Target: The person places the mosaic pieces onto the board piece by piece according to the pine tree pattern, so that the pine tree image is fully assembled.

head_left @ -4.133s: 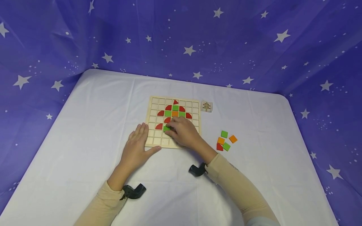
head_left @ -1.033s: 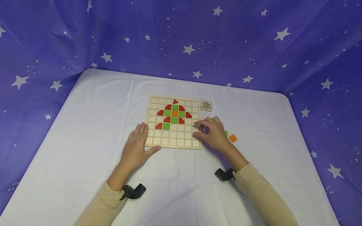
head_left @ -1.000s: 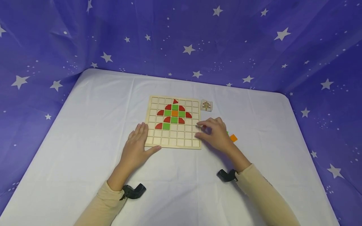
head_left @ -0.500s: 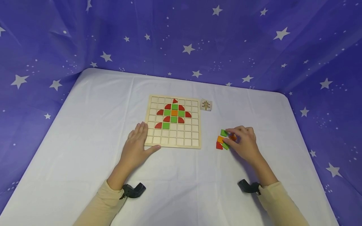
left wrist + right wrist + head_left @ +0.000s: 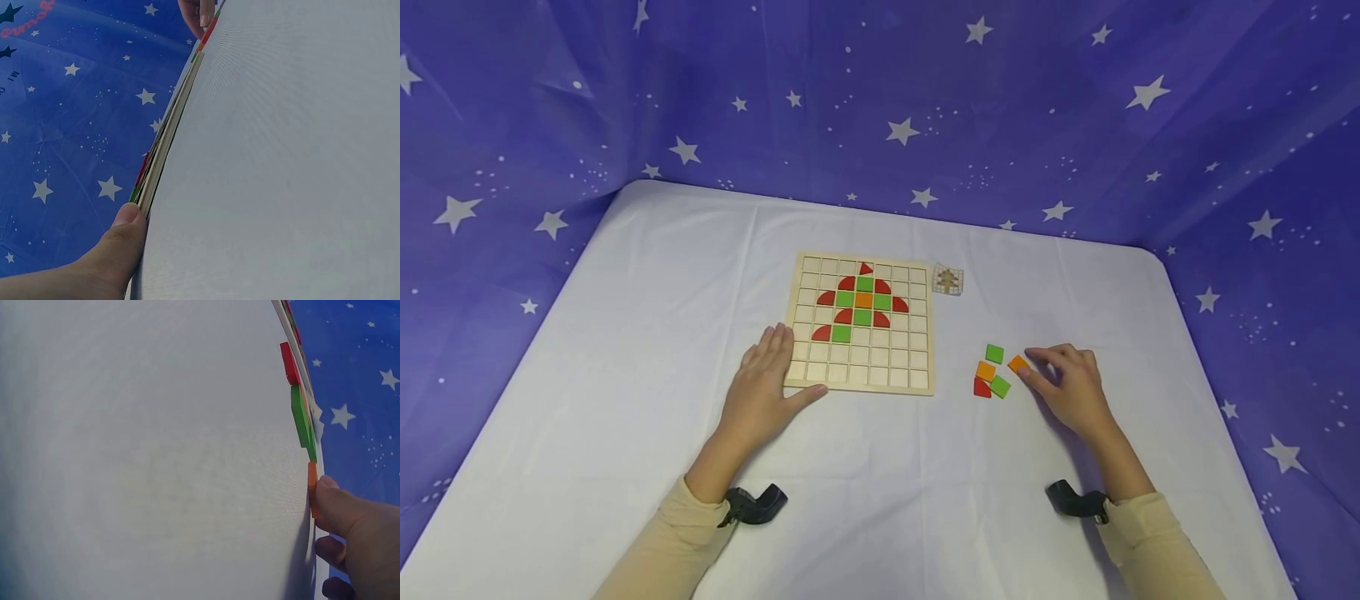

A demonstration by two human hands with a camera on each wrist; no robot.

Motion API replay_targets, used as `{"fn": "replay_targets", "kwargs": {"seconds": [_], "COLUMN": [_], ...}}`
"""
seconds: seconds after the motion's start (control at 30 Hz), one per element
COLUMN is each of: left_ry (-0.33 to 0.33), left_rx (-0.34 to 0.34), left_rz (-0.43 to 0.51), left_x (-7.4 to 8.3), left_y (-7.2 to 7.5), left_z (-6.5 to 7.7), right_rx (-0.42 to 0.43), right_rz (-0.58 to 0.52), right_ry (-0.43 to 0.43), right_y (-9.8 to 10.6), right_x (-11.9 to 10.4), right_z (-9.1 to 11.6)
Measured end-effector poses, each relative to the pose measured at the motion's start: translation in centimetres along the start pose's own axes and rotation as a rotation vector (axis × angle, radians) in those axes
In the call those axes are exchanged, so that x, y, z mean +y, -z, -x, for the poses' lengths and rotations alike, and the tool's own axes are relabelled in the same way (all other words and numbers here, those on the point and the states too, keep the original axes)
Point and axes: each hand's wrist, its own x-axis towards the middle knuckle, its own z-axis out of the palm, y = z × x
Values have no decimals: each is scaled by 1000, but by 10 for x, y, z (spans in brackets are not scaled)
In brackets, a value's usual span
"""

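Observation:
In the head view, my left hand [image 5: 757, 392] lies with its fingers straight along the left edge of a wooden grid board [image 5: 880, 357], thumb at the front edge. Red, green and orange pieces form a tree-like pattern on the board. To the right, my right hand [image 5: 1075, 387] pinches the right corner of an orange square tile [image 5: 1017, 364] between thumb and index finger. The right wrist view shows the thumb against this orange tile [image 5: 313, 487], which stays low at the cloth.
Beside the orange tile lie two green squares, one upper [image 5: 995, 353] and one lower [image 5: 1000, 387], another orange square [image 5: 985, 371] and a red quarter-round piece [image 5: 982, 388]. A small card with a tree picture [image 5: 948, 280] sits by the board's upper right corner.
A green square was set into the board beside the lowest red piece. My right hand then moved right, off the board, to the loose tiles. The left hand has not moved.

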Motion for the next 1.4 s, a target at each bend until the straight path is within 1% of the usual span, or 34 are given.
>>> {"fn": "replay_targets", "kwargs": {"seconds": [0.3, 0.53, 0.67, 0.9, 1.03, 1.27, 1.4], "left_ry": [-4, -1, -3, -3, -3, 0, 1], "left_rx": [7, -2, 0, 5, 5, 3, -3], "left_rz": [-2, 2, -2, -3, -3, -4, 0], "left_x": [0, 1, 1, 1, 1, 0, -1], "left_y": [1, 1, 0, 2, 2, 1, 0], "left_z": [0, 0, 0, 0, 0, -1, 0], "right_rx": [-19, -43, -33, -13, -1, 50, 88], "right_rz": [-17, -32, -33, -72, -51, 49, 54], "right_ry": [47, 46, 48, 54, 82, 168, 193], "right_y": [-1, -2, -2, -3, -3, -4, -6], "right_x": [-2, -1, 0, -1, -2, -3, -2], "right_z": [-1, -1, -2, -4, -4, -5, -6]}}
